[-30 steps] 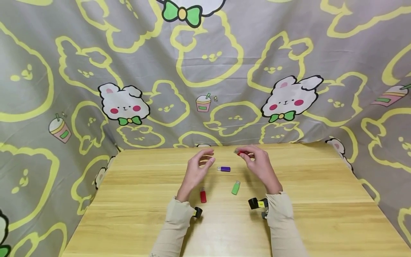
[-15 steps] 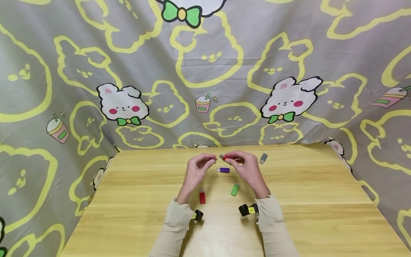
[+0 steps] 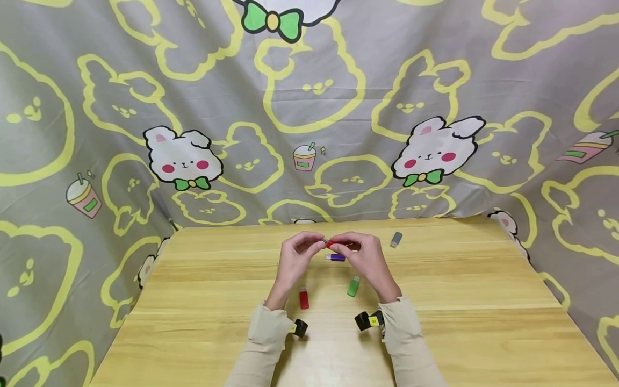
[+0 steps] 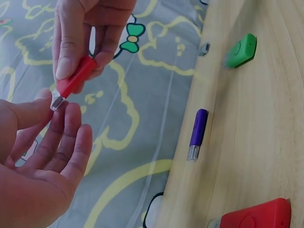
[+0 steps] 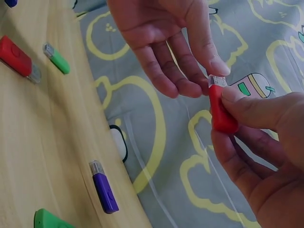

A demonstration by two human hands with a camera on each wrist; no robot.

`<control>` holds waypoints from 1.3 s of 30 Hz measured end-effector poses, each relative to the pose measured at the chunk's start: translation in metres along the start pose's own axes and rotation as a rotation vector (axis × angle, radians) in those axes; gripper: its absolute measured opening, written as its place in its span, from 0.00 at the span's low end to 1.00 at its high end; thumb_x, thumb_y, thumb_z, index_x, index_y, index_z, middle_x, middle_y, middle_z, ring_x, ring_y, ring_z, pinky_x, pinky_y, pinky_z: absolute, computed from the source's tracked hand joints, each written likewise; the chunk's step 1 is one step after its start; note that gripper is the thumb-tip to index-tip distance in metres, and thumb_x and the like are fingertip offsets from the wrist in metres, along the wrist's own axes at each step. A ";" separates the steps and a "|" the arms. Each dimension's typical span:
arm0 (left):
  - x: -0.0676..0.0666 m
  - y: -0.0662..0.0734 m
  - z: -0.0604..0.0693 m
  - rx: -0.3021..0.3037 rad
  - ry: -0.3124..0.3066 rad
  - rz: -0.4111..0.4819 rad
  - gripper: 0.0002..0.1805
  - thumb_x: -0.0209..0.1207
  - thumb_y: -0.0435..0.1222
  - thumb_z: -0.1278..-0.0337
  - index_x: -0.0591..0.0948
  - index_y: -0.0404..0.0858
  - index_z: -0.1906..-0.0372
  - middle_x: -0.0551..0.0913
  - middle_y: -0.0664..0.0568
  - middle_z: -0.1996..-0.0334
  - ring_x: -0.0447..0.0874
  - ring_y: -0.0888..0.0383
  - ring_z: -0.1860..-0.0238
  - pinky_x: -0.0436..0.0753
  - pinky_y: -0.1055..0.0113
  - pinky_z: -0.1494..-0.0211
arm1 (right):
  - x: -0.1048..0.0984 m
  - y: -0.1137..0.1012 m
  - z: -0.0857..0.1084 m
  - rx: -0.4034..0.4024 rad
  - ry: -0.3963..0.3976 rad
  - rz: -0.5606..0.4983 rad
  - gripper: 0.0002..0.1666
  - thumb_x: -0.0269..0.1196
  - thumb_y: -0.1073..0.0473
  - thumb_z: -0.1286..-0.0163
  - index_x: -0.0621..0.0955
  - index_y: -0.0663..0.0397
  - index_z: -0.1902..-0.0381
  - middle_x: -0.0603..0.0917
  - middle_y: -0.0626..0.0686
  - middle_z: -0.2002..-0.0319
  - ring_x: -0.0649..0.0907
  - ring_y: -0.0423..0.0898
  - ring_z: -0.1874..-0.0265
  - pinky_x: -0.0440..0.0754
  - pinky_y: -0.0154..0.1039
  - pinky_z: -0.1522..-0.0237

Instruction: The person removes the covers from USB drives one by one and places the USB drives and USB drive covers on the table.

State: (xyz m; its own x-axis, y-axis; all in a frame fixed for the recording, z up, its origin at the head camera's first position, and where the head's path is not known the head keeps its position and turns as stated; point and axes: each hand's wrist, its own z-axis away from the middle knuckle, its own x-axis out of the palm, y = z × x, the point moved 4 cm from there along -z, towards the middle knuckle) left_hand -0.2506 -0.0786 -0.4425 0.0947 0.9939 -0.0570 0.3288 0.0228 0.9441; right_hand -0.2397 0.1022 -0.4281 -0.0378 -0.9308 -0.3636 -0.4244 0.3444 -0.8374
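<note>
Above the table's far part, both hands meet at a red USB stick (image 5: 222,107). My right hand (image 3: 365,255) pinches its red body between thumb and fingers. At its metal plug end, under a clear cap (image 4: 57,101), the thumb and index finger of my left hand (image 3: 297,255) pinch it; the other left fingers are spread loosely. A purple USB stick (image 3: 336,257) lies just beneath the hands. Nearer the person are a green USB stick (image 3: 353,286) and another red USB stick (image 3: 303,297). A grey USB stick (image 3: 396,239) lies right of the right hand.
The sticks lie on a wooden table (image 3: 483,279). A grey patterned curtain (image 3: 348,107) hangs behind its far edge and along both sides. In the right wrist view, a second, smaller green stick (image 5: 57,59) lies by the table edge.
My right hand has moved left with the red USB stick, bringing it to the left hand, whose fingers have closed on its plug end. The grey stick has come into view.
</note>
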 end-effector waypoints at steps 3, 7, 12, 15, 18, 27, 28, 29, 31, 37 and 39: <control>0.000 0.000 0.000 -0.014 0.008 0.019 0.07 0.69 0.25 0.40 0.86 0.26 0.58 0.88 0.36 0.61 0.87 0.60 0.63 0.87 0.70 0.55 | 0.003 -0.001 0.000 -0.006 -0.026 -0.001 0.05 0.73 0.62 0.35 0.91 0.51 0.60 0.91 0.47 0.63 0.89 0.44 0.63 0.87 0.37 0.60; 0.001 0.001 -0.001 -0.015 0.002 0.034 0.06 0.68 0.24 0.40 0.85 0.24 0.59 0.87 0.34 0.62 0.87 0.61 0.63 0.87 0.71 0.55 | 0.004 -0.002 0.001 -0.010 -0.043 0.005 0.06 0.73 0.64 0.34 0.91 0.52 0.60 0.91 0.47 0.62 0.89 0.45 0.63 0.88 0.39 0.59; 0.000 0.002 -0.001 -0.005 0.001 0.029 0.06 0.67 0.23 0.40 0.85 0.23 0.60 0.87 0.33 0.63 0.87 0.62 0.64 0.87 0.71 0.56 | 0.005 -0.005 0.001 -0.015 -0.066 0.001 0.06 0.72 0.65 0.33 0.90 0.54 0.58 0.91 0.49 0.62 0.89 0.45 0.62 0.88 0.40 0.58; 0.000 0.003 -0.001 -0.003 0.002 0.019 0.05 0.68 0.24 0.40 0.86 0.25 0.60 0.87 0.35 0.63 0.87 0.61 0.64 0.87 0.70 0.56 | 0.004 -0.006 0.002 -0.022 -0.076 -0.003 0.06 0.71 0.64 0.33 0.90 0.54 0.58 0.91 0.49 0.61 0.89 0.45 0.62 0.88 0.40 0.58; -0.001 0.004 -0.001 -0.002 0.003 0.015 0.05 0.68 0.24 0.39 0.86 0.26 0.61 0.88 0.36 0.64 0.88 0.61 0.64 0.87 0.69 0.56 | 0.003 -0.006 0.002 -0.029 -0.081 -0.001 0.06 0.71 0.64 0.33 0.90 0.54 0.58 0.91 0.49 0.61 0.89 0.45 0.62 0.88 0.41 0.57; -0.001 0.006 0.000 0.010 0.013 0.005 0.05 0.69 0.26 0.40 0.87 0.26 0.62 0.88 0.36 0.64 0.88 0.59 0.65 0.87 0.69 0.57 | 0.003 -0.007 0.000 -0.049 -0.090 0.006 0.06 0.72 0.63 0.33 0.90 0.53 0.58 0.90 0.48 0.62 0.89 0.45 0.62 0.88 0.41 0.57; -0.001 0.006 0.000 0.008 0.016 0.004 0.05 0.69 0.26 0.40 0.87 0.26 0.62 0.88 0.36 0.65 0.88 0.59 0.65 0.87 0.69 0.58 | 0.002 -0.007 0.000 -0.051 -0.091 0.007 0.06 0.72 0.63 0.33 0.90 0.53 0.58 0.90 0.48 0.62 0.89 0.45 0.62 0.88 0.41 0.57; -0.001 0.006 0.000 0.006 0.019 0.002 0.05 0.70 0.26 0.41 0.87 0.27 0.62 0.88 0.36 0.65 0.88 0.58 0.65 0.87 0.69 0.58 | 0.002 -0.007 0.000 -0.053 -0.091 0.007 0.06 0.72 0.63 0.33 0.90 0.53 0.58 0.90 0.48 0.62 0.89 0.45 0.62 0.88 0.40 0.58; -0.001 0.005 0.000 0.000 0.025 -0.001 0.05 0.70 0.26 0.41 0.87 0.27 0.62 0.88 0.37 0.65 0.88 0.58 0.65 0.87 0.69 0.58 | 0.002 -0.007 0.000 -0.050 -0.093 0.008 0.06 0.72 0.63 0.33 0.90 0.53 0.58 0.90 0.48 0.62 0.89 0.44 0.63 0.88 0.40 0.58; 0.000 0.004 0.001 -0.031 0.043 0.003 0.05 0.70 0.25 0.41 0.87 0.27 0.62 0.88 0.37 0.65 0.89 0.57 0.65 0.87 0.69 0.58 | 0.003 -0.007 0.001 -0.015 -0.109 0.017 0.06 0.72 0.63 0.33 0.90 0.53 0.59 0.90 0.47 0.63 0.89 0.42 0.65 0.88 0.37 0.61; 0.000 0.005 0.002 -0.037 0.052 0.002 0.05 0.70 0.26 0.42 0.87 0.27 0.62 0.88 0.37 0.65 0.89 0.57 0.65 0.87 0.69 0.58 | 0.003 -0.007 0.001 -0.006 -0.113 0.022 0.05 0.72 0.63 0.33 0.90 0.52 0.59 0.90 0.47 0.63 0.88 0.41 0.65 0.88 0.36 0.61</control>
State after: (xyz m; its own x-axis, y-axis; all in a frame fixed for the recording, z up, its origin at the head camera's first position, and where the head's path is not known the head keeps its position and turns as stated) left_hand -0.2475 -0.0790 -0.4382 0.0462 0.9982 -0.0393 0.2932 0.0240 0.9557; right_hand -0.2355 0.0974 -0.4236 0.0553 -0.9030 -0.4260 -0.4299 0.3636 -0.8264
